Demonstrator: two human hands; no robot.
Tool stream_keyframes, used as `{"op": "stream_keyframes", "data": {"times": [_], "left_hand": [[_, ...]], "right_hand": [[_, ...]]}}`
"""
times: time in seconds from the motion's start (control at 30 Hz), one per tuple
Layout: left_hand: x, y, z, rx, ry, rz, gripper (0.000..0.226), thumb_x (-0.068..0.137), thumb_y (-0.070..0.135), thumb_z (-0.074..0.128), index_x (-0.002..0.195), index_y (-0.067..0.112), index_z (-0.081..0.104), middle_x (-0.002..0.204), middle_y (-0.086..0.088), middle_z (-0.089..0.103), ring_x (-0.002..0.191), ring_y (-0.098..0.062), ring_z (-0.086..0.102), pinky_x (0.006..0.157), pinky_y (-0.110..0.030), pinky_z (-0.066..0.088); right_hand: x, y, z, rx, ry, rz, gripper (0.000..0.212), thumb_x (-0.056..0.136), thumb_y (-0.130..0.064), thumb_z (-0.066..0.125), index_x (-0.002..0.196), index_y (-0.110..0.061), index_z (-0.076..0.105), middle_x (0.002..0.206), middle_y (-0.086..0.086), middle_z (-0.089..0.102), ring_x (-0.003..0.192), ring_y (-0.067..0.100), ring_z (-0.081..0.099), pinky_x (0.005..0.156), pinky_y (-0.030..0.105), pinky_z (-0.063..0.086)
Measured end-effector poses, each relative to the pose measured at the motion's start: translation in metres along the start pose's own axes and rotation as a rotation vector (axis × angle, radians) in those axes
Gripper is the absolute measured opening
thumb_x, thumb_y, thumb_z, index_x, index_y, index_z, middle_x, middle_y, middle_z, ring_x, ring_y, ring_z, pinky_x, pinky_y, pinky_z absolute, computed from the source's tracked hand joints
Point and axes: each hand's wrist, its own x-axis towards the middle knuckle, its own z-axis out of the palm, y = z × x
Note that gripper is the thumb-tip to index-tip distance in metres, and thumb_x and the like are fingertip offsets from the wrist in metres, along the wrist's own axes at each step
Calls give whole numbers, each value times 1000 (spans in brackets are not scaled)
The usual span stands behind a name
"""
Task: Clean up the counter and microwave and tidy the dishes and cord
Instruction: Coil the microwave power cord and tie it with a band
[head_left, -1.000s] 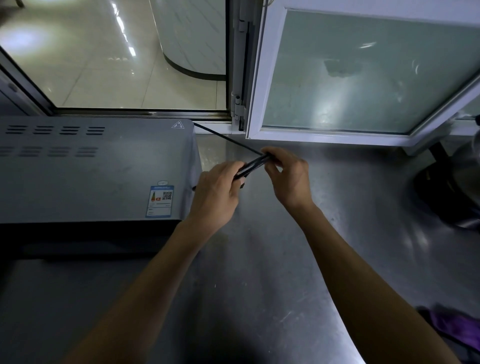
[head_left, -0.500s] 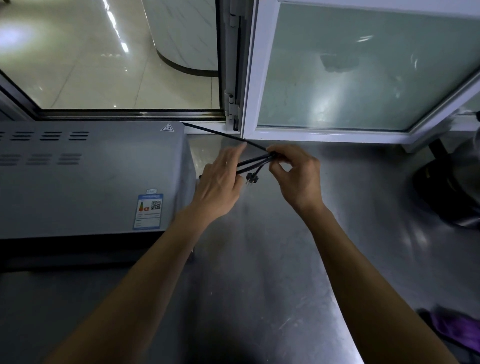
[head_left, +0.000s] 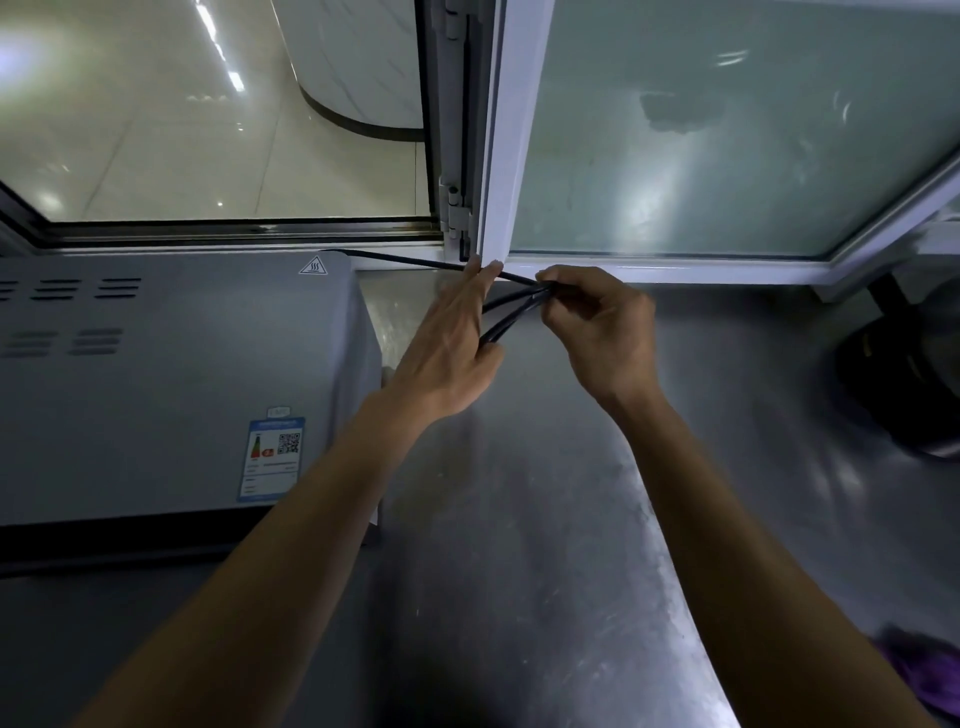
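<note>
A grey microwave (head_left: 171, 374) stands at the left on the steel counter (head_left: 519, 519). Its black cord (head_left: 405, 261) runs from the back right corner toward the window frame. My right hand (head_left: 602, 332) pinches several folded loops of the cord (head_left: 511, 306) just right of the microwave. My left hand (head_left: 452, 348) reaches into the loops with its fingers straight, fingertips pointing at the window frame; the loops pass behind its fingers. The plug is hidden.
An open white-framed window sash (head_left: 727, 145) angles over the counter behind my hands. A dark appliance (head_left: 904, 374) sits at the right edge. A purple cloth (head_left: 930, 675) lies at the bottom right corner.
My left hand has let go of the folded cord and straightened its fingers, reaching farther toward the window. The plug that dangled below the loops is out of sight. My right hand keeps its pinch.
</note>
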Motion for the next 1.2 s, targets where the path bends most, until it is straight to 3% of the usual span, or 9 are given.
{"op": "stream_keyframes", "data": {"times": [0.13,0.2,0.33,0.53,0.67,0.77,0.9,1.07,1.2], "left_hand": [[6,0,2,-47,40,18,74,85,17,48,154,19,23,156,-5,32,144,-20,31,119,-42,29],[9,-3,5,-19,26,43,64,91,25,51,150,18,28,149,-6,36,139,-23,37,114,-46,35],[11,-9,14,-14,41,87,56,95,35,55,145,16,38,143,-7,40,136,-25,38,114,-50,33],[9,-9,21,-61,158,98,49,98,22,60,143,11,45,134,-9,54,125,-18,40,112,-53,33],[9,-9,19,-136,148,67,43,99,22,57,140,16,47,123,-1,56,117,-15,47,107,-51,40],[8,-8,19,-170,153,42,43,97,25,61,137,15,49,112,3,54,112,-21,53,101,-45,45],[10,-9,23,-241,191,18,43,93,26,66,131,14,49,120,-7,60,116,-22,55,100,-43,47],[14,-10,31,-129,266,10,52,84,29,76,127,20,47,112,-1,58,109,-20,57,95,-43,50],[16,-16,31,51,327,31,39,82,24,75,115,14,55,99,3,58,98,-18,55,97,-48,49]], "right_hand": [[2,-1,1,43,10,51,24,83,-3,70,99,-19,78,91,-11,77,87,6,72,83,20,56],[3,-1,0,46,4,49,21,84,-5,72,97,-21,78,88,-11,77,85,8,73,83,25,57],[4,-2,4,38,-4,57,17,85,-7,72,95,-18,79,84,-8,77,80,12,73,81,34,60],[5,-10,13,115,-31,53,30,82,-2,70,86,-31,77,80,-8,76,76,13,73,76,27,59],[3,-10,18,216,-54,99,19,82,1,68,89,-14,78,82,-2,77,78,16,74,75,25,58],[4,-12,22,233,-85,94,21,81,0,66,84,-17,78,81,2,76,78,23,73,78,38,60],[7,-10,25,282,-68,123,17,82,-5,66,85,-17,78,82,5,77,79,27,72,82,47,60],[9,-6,26,354,13,175,10,85,-10,72,88,-16,79,82,5,77,74,23,75,74,34,61],[8,-1,25,351,108,232,4,84,-12,76,87,-13,79,75,7,76,69,25,74,70,32,61]]}}
